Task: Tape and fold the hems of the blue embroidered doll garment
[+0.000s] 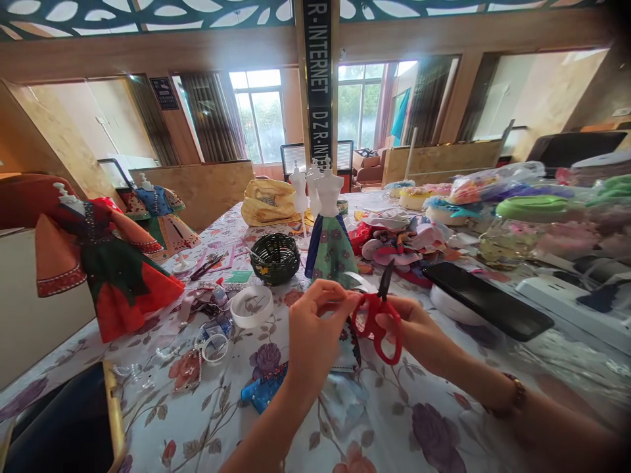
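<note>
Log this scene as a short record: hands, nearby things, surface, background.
Right hand: holds red-handled scissors with black blades, tips pointing up
Left hand: fingertips together beside the scissors; what they pinch is unclear
Beyond the hands: white dress-form figure in a green floral skirt; round black woven basket
Right side: flat black phone; clear jar with a green lid
Far left: small dark green and red dress with orange sleeves
Surface: white flower-patterned tablecloth
Background: bright windows
</note>
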Demonstrator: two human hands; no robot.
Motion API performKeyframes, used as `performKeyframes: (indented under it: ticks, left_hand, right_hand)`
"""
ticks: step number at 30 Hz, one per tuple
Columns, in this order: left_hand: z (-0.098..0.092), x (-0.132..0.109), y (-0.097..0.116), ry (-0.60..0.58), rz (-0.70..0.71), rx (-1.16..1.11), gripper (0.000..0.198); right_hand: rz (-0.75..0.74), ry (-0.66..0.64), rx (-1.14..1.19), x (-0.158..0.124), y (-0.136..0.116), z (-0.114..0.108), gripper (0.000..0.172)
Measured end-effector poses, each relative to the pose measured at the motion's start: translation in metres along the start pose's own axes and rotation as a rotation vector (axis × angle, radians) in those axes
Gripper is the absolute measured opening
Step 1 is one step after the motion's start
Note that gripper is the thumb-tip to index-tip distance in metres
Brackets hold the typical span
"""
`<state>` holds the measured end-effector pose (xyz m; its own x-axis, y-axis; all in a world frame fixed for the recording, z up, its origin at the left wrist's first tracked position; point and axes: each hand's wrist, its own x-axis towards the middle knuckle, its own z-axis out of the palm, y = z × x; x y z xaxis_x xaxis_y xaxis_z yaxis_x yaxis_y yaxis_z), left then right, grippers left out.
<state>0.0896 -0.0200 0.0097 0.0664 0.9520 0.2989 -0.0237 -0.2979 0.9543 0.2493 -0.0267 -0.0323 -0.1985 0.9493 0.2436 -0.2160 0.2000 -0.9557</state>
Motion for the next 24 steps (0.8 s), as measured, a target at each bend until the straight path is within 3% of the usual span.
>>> performKeyframes:
  ticks: [2, 4, 6, 9, 12, 15, 20, 24]
  left_hand:
    - [-0.006, 0.007, -0.003, 0.094, 0.015, 0.035, 0.016]
    - [-0.014, 0.014, -0.007, 0.091, -0.021, 0.088, 0.021]
    - [-0.021, 0.019, -0.011, -0.017, -0.072, 0.162, 0.028]
    - [-0.027, 0.022, -0.014, -0.311, -0.081, 0.294, 0.036]
    - [-0.024, 0.021, -0.016, -0.516, -0.031, 0.241, 0.032]
    - [-0.018, 0.019, -0.014, -0.5, 0.06, 0.128, 0.026]
    - [-0.013, 0.017, -0.011, -0.418, 0.133, 0.131, 0.024]
    - [-0.011, 0.017, -0.012, -0.367, 0.136, 0.021, 0.028]
  right_hand:
    - [-0.045, -0.093, 0.044, 0.0, 0.0, -0.001, 0.01]
    - [-0.08, -0.185, 0.084, 0.001, 0.002, -0.004, 0.009]
    - [-0.086, -0.24, 0.107, 0.002, 0.003, -0.007, 0.012]
    - [-0.075, -0.278, 0.122, 0.001, 0.003, -0.011, 0.018]
    - [-0.079, -0.289, 0.135, -0.003, -0.001, -0.011, 0.022]
    - [-0.099, -0.301, 0.142, -0.006, -0.007, -0.009, 0.023]
    - [-0.114, -0.326, 0.116, -0.007, -0.007, -0.007, 0.023]
    - [-0.163, -0.239, 0.022, -0.006, -0.002, -0.007, 0.027]
